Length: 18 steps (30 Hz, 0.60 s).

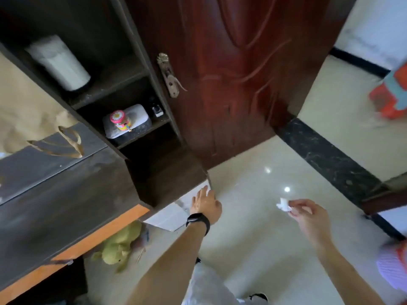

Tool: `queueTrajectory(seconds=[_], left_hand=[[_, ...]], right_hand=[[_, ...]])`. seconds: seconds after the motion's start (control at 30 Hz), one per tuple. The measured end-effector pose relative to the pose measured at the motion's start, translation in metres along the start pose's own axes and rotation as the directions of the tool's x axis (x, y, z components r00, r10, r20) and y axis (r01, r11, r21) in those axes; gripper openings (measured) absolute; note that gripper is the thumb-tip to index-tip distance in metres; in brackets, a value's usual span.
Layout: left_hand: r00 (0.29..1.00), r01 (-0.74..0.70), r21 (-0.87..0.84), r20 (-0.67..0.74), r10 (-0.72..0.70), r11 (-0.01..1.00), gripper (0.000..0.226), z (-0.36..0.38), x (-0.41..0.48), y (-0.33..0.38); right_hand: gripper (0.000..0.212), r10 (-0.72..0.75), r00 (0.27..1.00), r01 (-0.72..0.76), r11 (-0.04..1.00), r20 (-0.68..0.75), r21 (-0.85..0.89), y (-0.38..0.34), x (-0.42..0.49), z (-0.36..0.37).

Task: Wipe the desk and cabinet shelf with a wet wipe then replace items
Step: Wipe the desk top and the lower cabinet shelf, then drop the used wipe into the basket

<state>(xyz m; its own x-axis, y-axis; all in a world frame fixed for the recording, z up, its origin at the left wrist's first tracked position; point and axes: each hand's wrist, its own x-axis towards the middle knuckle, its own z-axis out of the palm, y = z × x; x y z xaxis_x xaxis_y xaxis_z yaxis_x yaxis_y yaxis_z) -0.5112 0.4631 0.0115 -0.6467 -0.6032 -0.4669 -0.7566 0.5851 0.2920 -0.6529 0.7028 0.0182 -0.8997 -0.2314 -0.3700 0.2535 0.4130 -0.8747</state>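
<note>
A crumpled wipe (283, 204) is pinched between the fingertips of the right hand (308, 213) above the floor (264, 238). The left hand (206, 203), fingers spread and holding nothing, is laid against the cabinet (167, 179) corner beside the desk (66, 194). Farther up, a jar (120, 120) is seen on a shelf (143, 135).

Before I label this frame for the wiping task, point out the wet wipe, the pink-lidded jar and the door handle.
wet wipe (283, 204): head view, on the crumpled white wad pinched in the right hand.
pink-lidded jar (120, 121): head view, on its side, just under the lid.
door handle (175, 81): head view, on the metal lever.
</note>
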Motion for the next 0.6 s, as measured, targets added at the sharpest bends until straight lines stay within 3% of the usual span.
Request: queueTrajectory(seconds=[0.17,0.37,0.5,0.6], left_hand=[[0.933,-0.344,-0.010,0.103,0.343,0.939,0.052,0.029,-0.034,0.166],[0.744,-0.645,-0.054,0.181,0.643,0.762,0.048,0.073,-0.073,0.336],[0.610,-0.770,-0.029,0.260,0.748,0.638,0.049,0.104,-0.087,0.421],[0.513,-0.842,0.003,0.314,0.799,0.540,0.050,0.129,-0.094,0.483]], right_hand=[[0.009,-0.003,0.990,0.020,0.993,-0.139,0.116,-0.017,-0.055,-0.139],[0.049,0.147,0.923,-0.045,0.959,-0.354,0.280,0.032,-0.082,-0.258],[0.029,0.216,0.860,-0.083,0.953,-0.463,0.290,0.070,-0.086,-0.312],[0.026,0.259,0.784,-0.091,0.947,-0.564,0.309,0.085,-0.082,-0.352]])
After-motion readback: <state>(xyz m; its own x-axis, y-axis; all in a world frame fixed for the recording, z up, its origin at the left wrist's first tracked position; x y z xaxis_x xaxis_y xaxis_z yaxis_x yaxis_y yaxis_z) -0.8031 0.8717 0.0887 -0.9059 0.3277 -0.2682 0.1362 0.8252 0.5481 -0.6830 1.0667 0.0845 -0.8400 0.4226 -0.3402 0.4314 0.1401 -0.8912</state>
